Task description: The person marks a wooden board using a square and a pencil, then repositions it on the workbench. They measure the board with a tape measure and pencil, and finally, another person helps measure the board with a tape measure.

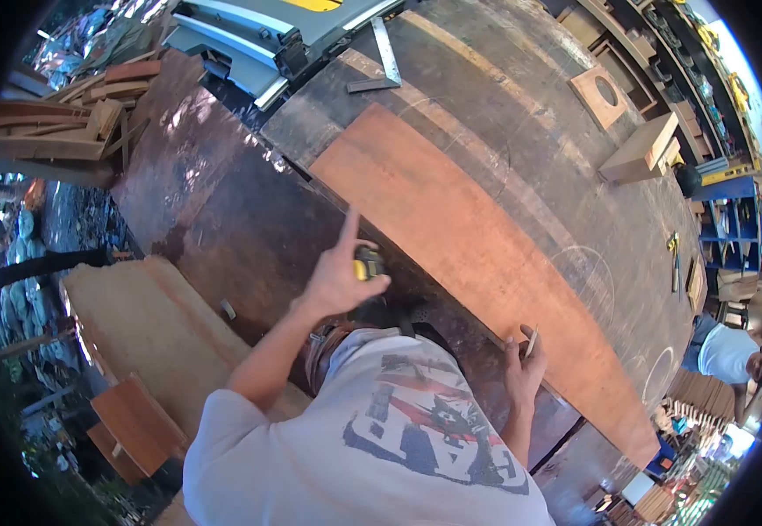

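Note:
My left hand [337, 273] is wrapped round a yellow and black tape measure [365, 262], with the index finger stretched out toward the near edge of a long reddish-brown wooden board [460, 228]. The fingertip overlaps that edge in this view. Between the fingers of my right hand [524, 368] is a slim pale pencil [532, 340], its upper end showing over the board. The board lies flat on a worn workbench [521, 167], and its far side curves toward the right end.
A metal square [386, 54] rests at the bench's far left, near a table saw [249, 35]. Toward the back right are a wooden piece with a round hole [600, 96] and a wooden block [640, 151]. Scrap wood [92, 123] is piled left. Another person [728, 352] is at far right.

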Available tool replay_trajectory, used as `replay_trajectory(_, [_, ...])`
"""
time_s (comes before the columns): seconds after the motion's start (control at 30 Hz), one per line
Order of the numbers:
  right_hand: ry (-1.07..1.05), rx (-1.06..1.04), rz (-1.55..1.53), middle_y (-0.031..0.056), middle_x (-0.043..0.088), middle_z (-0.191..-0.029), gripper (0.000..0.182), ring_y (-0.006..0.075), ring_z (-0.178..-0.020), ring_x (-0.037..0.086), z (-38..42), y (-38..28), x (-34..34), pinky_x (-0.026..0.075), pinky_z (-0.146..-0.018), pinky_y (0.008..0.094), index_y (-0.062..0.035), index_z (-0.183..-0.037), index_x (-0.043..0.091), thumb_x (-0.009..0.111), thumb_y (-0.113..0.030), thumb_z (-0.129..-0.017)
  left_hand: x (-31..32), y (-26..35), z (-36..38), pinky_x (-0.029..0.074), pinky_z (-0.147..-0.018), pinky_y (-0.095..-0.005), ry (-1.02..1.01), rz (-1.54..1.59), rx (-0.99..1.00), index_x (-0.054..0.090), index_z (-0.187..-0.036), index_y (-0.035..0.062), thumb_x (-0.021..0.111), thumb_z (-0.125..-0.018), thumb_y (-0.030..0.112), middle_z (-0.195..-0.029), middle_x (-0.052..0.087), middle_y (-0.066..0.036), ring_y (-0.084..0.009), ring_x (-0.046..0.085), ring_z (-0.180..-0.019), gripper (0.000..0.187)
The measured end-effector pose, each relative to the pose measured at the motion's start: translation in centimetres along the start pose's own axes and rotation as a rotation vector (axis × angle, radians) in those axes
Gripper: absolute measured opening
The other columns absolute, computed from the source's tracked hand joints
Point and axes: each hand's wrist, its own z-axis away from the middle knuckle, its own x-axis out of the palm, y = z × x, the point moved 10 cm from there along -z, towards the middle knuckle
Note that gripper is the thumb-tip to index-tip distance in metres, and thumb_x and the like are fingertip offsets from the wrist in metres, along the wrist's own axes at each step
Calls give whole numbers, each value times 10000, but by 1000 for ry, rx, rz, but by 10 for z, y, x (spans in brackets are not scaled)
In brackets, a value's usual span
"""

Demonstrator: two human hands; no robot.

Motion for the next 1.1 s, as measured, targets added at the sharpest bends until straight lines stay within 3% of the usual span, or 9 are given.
replay_trajectory(0.03, [3,-7,0,23,518,-646,376,109,-583,481,1,-8,4,409,-552,308,14,-1256,616,686,-164,-932,-13,-14,-3,527,-951,-448,5,-116,52,22,-1603,22,829,-735,243,-1157,665,-231,-414,664,-1060,1206])
replay_trajectory(0.2, [-10,-5,67,87,578,-654,429,171,-580,554,6,-41,17,452,-572,335,17,-1289,579,674,-202,-933,-45,-10,-19,495,-967,-518,76,-444,224,90,-1629,131,797,-715,205,-1190,615,-241,-439,584,-1100,1158])
replay_trajectory(0.33, [39,-149,183,142,640,-686,508,251,-614,639,11,-18,34,497,-620,389,3,-1338,541,684,-243,-917,-30,-41,-46,506,-945,-520,-44,-692,57,100,-1631,192,787,-700,223,-1164,595,-217,-454,582,-1055,1157])
replay_trajectory(0.43, [-74,95,137,166,651,-693,541,301,-635,662,25,-26,38,508,-650,426,-17,-1357,537,697,-256,-899,-26,-49,-50,509,-937,-527,-88,-722,13,88,-1633,204,779,-694,206,-1141,589,-224,-465,579,-1047,1166])
replay_trajectory(0.6, [-50,61,144,182,647,-691,537,270,-638,662,29,-28,42,511,-649,411,-22,-1351,550,707,-256,-895,-28,-44,-46,511,-942,-519,-98,-740,18,56,-1634,216,780,-693,181,-1144,608,-219,-460,581,-1072,1188])
replay_trajectory(0.77, [-47,-4,-38,123,655,-698,403,165,-652,639,29,-38,54,536,-692,344,-6,-1234,645,728,-224,-906,-12,-32,-23,501,-992,-446,-252,-215,102,11,-1619,81,802,-707,193,-1208,650,-225,-409,630,-1105,1212])
replay_trajectory(0.9, [-208,-133,-469,122,692,-914,446,158,-797,646,44,-66,107,524,-727,316,4,-1236,658,778,-244,-886,60,4,37,477,-1011,-397,-604,49,123,-11,-1596,-24,816,-714,194,-1198,677,-207,-342,647,-1139,1229])
replay_trajectory(0.97, [-288,-108,-594,120,698,-983,395,168,-858,646,53,-73,129,522,-752,324,2,-1189,687,780,-236,-888,98,20,68,462,-1051,-406,-768,-12,207,-74,-1591,-17,831,-701,203,-1285,635,-230,-366,614,-1213,1288])
replay_trajectory(1.1, [-361,-186,-504,106,716,-979,296,146,-867,646,77,-69,131,548,-782,311,50,-1132,681,750,-147,-922,130,16,96,416,-1128,-449,-825,-68,343,-261,-1548,39,849,-686,232,-1596,257,-310,-429,499,-1356,1419])
